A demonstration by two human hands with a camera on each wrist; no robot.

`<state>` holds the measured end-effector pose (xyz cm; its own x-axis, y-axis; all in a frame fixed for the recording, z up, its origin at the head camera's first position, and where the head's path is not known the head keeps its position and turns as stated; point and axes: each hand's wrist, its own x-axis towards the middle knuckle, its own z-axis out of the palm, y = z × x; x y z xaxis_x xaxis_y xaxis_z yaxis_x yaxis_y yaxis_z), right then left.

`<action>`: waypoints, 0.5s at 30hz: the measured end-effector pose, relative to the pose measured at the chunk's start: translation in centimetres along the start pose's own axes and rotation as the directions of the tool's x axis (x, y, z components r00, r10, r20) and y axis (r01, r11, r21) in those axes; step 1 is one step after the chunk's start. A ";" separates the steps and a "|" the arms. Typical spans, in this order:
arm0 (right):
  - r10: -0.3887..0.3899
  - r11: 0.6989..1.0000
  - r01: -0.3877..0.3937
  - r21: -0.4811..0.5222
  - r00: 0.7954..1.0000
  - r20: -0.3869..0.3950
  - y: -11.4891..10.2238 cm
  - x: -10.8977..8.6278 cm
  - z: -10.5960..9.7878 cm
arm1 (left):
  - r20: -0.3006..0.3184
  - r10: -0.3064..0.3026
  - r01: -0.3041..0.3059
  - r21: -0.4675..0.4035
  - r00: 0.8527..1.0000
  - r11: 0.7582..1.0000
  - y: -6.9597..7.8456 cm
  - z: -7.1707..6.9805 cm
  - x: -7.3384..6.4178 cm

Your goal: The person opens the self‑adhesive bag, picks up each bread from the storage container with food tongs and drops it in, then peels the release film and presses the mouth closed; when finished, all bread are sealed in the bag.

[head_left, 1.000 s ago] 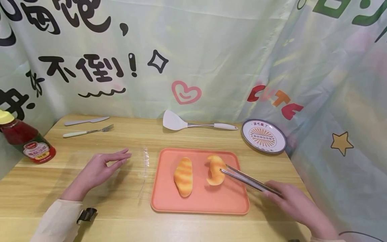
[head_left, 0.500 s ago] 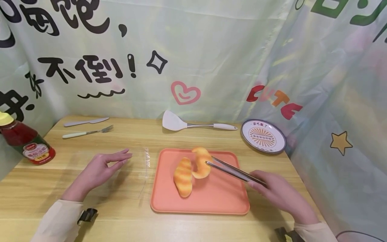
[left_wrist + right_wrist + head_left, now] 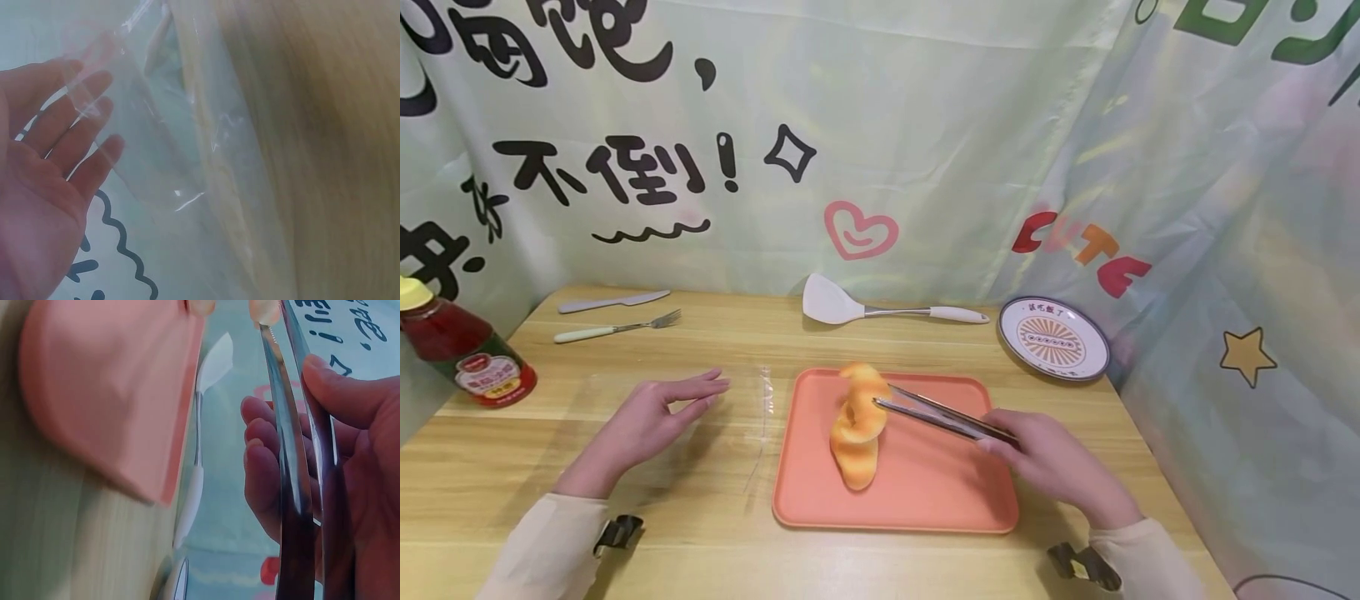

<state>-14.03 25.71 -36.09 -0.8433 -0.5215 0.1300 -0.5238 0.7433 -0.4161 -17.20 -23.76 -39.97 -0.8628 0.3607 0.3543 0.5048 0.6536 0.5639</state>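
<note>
My right hand (image 3: 1041,458) grips metal tongs (image 3: 942,419), whose tips pinch a curved golden bread roll (image 3: 867,407). This roll overlaps a longer striped bread (image 3: 856,468) lying on the left half of the pink tray (image 3: 951,500), hiding its upper part. In the right wrist view the thumb presses one arm of the tongs (image 3: 294,475), with fingers around the other side. My left hand (image 3: 651,417) is left of the tray, fingers extended and spread. Clear plastic film (image 3: 162,144) overlaps its fingertips in the left wrist view.
A knife (image 3: 613,302) and fork (image 3: 617,327) lie at the back left, near a red sauce bottle (image 3: 482,358) with a yellow cap. Behind the tray lies a white spatula (image 3: 831,302). A patterned plate (image 3: 1054,340) leans at the back right. Printed curtains surround the table.
My right hand has moved left with the tongs, carrying the curved roll from the tray's right half to over the striped bread. The left hand has stayed nearly still.
</note>
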 end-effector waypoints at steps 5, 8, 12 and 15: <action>-0.004 1.000 0.004 -0.005 1.000 0.017 -0.6 1.2 0.4 | 0.006 -0.006 0.006 0.004 1.000 1.000 0.0 0.0 0.1; -0.012 1.000 0.012 0.014 1.000 0.016 -0.9 1.9 0.8 | 0.016 -0.020 0.020 0.007 1.000 1.000 0.0 0.0 0.1; -0.043 0.998 0.043 0.038 0.999 0.012 -1.3 3.0 1.6 | 0.021 -0.022 0.021 0.012 1.000 1.000 0.1 0.0 0.0; -0.073 0.996 0.072 0.044 0.997 0.012 -1.5 3.5 2.1 | 0.017 -0.008 0.008 0.018 1.000 1.000 0.2 0.0 0.1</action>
<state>-15.98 21.90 -36.91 -0.8015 -0.5790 0.1495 -0.5775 0.6847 -0.4447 -17.18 -23.57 -39.78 -0.8672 0.3666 0.3369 0.4974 0.6684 0.5530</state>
